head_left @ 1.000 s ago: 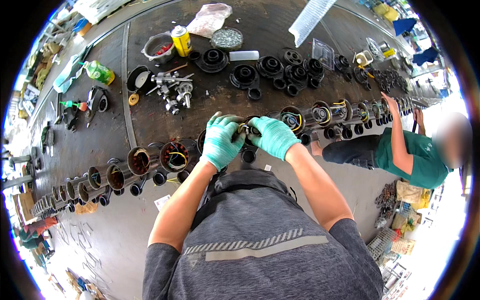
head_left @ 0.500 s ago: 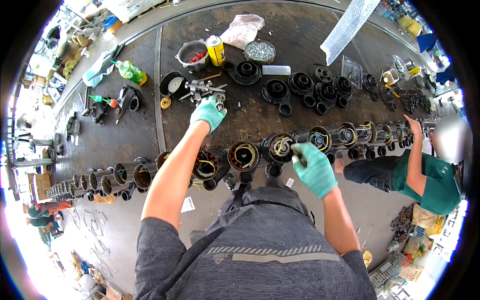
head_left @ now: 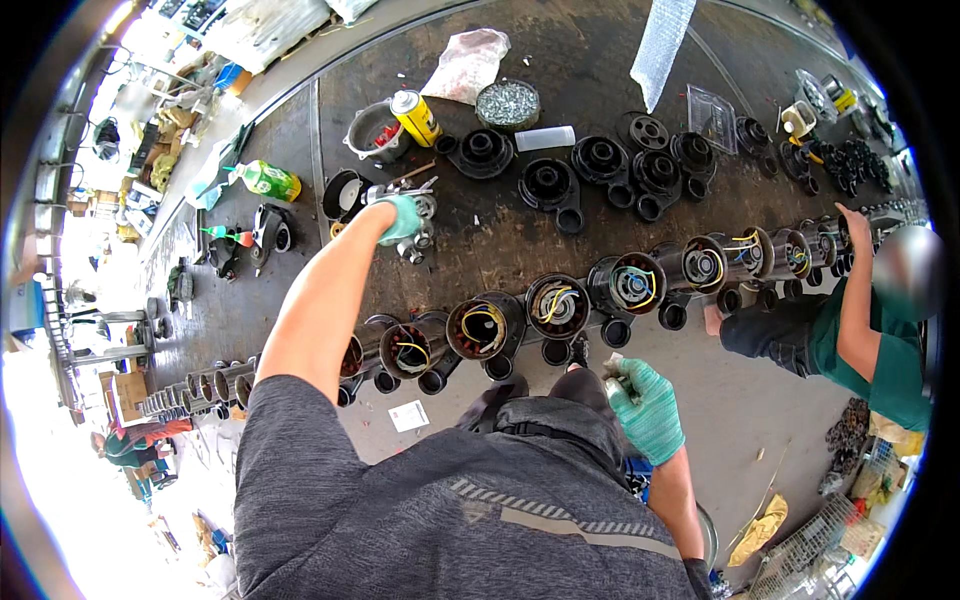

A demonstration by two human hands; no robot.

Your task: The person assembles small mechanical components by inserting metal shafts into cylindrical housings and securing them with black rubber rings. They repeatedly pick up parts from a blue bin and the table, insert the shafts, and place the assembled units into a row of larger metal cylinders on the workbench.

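Note:
My left hand (head_left: 403, 218), in a green knit glove, reaches into a cluster of silver metal parts (head_left: 425, 205) on the dark bench. Its fingers are mostly hidden, so I cannot tell whether it grips one. My right hand (head_left: 648, 408), gloved alike, is closed near my waist. A small greyish metal piece (head_left: 614, 369) shows at its fingertips; its kind is unclear. Between my hands, along the bench's near edge, runs a row of black cylindrical motor housings. One housing (head_left: 557, 306) has copper windings and yellow wires inside; another housing (head_left: 635, 284) shows blue and yellow wires.
Beyond lie a yellow spray can (head_left: 416, 117), a grey pot (head_left: 378, 133) with red bits, a dish of small screws (head_left: 507, 104), black round covers (head_left: 548, 184) and a green bottle (head_left: 270, 181). A co-worker in a green shirt (head_left: 880, 350) sits at the right, one hand on the row.
My right hand has drawn back from the housing row toward my waist. My left hand has shifted slightly left among the metal parts. The view has moved a little.

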